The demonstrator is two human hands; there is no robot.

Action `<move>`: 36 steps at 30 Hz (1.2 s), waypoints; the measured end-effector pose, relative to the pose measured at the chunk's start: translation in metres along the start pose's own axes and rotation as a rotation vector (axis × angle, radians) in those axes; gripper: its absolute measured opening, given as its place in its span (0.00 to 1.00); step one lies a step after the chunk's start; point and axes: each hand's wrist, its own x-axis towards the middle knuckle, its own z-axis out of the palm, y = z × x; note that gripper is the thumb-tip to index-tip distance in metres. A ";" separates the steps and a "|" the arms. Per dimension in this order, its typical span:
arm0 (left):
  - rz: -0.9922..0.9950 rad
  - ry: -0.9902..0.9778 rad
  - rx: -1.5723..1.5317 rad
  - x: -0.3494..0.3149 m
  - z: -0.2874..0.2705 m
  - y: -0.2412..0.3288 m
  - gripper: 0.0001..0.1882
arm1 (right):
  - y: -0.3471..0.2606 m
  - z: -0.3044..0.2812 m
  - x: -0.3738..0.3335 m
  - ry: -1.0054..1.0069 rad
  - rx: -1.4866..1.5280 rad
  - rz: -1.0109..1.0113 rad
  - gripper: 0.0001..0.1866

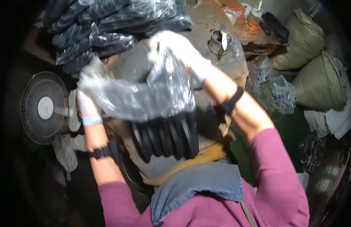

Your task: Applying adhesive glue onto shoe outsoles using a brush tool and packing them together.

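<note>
My left hand and my right hand, both in white gloves, are raised on either side of a clear plastic bag. Each hand is closed on the bag's edge, though motion blurs the fingers. The film stretches between them and hangs down over the upper ends of several black pieces with rounded ends. These stand side by side in a tight row near my lap. Their upper parts show dimly through the bag, and I cannot tell exactly what they are.
Plastic-wrapped black bundles are stacked at the far left. A fan stands at left. Beyond my right hand, a brush rests in a round dark container. Bulging sacks and loose plastic bags lie at right.
</note>
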 end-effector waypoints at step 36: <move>-0.161 0.697 1.489 -0.080 -0.007 -0.111 0.50 | -0.141 -0.220 -0.040 -0.342 -1.730 -0.259 0.17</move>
